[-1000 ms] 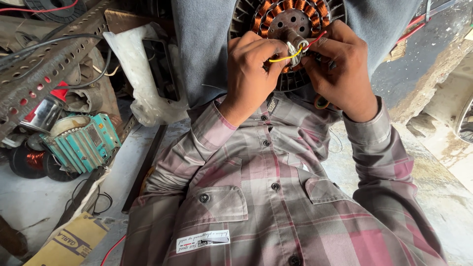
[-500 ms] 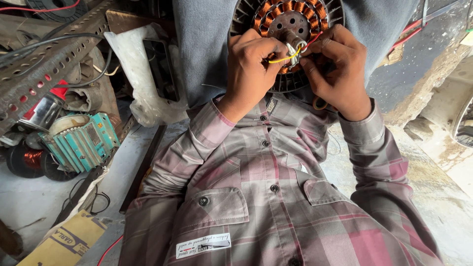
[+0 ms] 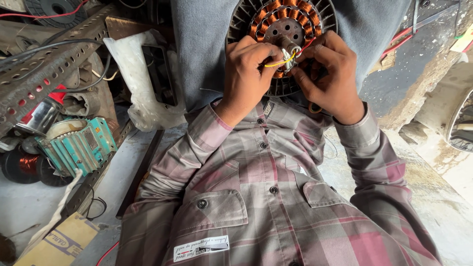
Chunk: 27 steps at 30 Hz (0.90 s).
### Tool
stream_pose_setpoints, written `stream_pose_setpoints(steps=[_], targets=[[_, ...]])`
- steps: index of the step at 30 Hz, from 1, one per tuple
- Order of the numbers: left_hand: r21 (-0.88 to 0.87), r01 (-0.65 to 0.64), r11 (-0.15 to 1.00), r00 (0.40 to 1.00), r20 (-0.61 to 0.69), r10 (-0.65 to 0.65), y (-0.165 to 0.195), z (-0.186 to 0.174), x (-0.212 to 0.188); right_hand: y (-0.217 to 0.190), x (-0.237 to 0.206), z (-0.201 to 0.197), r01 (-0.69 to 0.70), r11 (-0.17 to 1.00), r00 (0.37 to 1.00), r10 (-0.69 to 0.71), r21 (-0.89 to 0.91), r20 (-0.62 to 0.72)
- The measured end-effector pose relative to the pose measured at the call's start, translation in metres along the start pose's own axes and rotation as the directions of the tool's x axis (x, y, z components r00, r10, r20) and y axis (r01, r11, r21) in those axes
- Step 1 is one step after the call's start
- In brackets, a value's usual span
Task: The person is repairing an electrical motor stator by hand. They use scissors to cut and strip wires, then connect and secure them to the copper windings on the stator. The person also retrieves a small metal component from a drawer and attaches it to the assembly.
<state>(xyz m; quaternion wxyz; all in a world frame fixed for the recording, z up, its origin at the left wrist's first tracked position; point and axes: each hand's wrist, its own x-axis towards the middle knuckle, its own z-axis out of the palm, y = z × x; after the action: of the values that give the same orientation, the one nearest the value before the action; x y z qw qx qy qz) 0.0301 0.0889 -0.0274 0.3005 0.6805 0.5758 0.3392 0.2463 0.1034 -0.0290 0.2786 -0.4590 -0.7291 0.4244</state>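
Stator (image 3: 283,19), round with copper windings, rests on my lap against grey trousers, just above the plaid shirt. My left hand (image 3: 246,74) pinches a yellow wire (image 3: 277,63) at the central shaft; my right hand (image 3: 327,79) is closed on the wire ends beside it. I judge the lead work mid-way: coils look wound, wires are still loose, red wire (image 3: 308,43) untrimmed. Teal motor housing (image 3: 79,145) lies well apart.

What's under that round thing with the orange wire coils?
The round motor part rests on the person's lap, on grey-blue trousers. Both hands, left hand and right hand, cover its lower half while pinching yellow wire. What lies directly beneath it is hidden.
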Motion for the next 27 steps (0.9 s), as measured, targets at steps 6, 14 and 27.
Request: stream_pose_setpoints(steps=[6,14,27], targets=[[0.031,-0.026,0.999,0.999,-0.017,0.027,-0.001,0.002,0.003,0.005,-0.001,-0.001,-0.012,0.993,1.000,0.011,0.117,0.010],[0.020,-0.032,0.999,0.999,-0.027,0.033,0.000,0.000,0.002,-0.001,-0.005,0.010,0.019,1.000,0.995,-0.018,0.007,-0.100],[0.001,-0.026,1.000,0.999,-0.029,0.026,-0.005,0.002,0.003,0.004,-0.008,0.011,0.011,0.996,0.996,-0.003,0.094,-0.091]])
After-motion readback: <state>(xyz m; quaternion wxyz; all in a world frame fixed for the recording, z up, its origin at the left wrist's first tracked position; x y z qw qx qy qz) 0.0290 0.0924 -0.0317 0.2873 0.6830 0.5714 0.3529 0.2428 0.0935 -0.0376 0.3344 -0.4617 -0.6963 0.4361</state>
